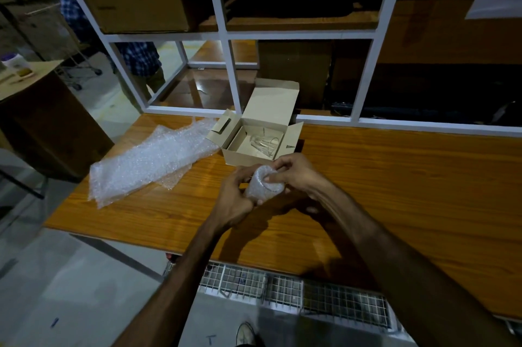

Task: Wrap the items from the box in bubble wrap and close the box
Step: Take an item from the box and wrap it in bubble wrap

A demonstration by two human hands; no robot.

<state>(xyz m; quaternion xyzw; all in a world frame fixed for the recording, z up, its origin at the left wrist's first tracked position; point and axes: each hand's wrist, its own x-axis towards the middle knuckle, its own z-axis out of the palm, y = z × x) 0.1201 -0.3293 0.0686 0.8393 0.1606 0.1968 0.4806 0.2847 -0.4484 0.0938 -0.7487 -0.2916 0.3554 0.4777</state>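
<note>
both hands clasp bubble-wrapped cylinder | clear glass lies in open cardboard box

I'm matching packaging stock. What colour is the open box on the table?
Plain light brown cardboard, no print visible: the box, seen in the head view.

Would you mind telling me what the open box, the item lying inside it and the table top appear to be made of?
The open box looks like plain matte cardboard, with folded flaps and cut tabs. The item inside seems to be clear glass or hard plastic: see-through with bright edges. The table top looks like glossy wood-grain laminate or varnished wood.
</note>
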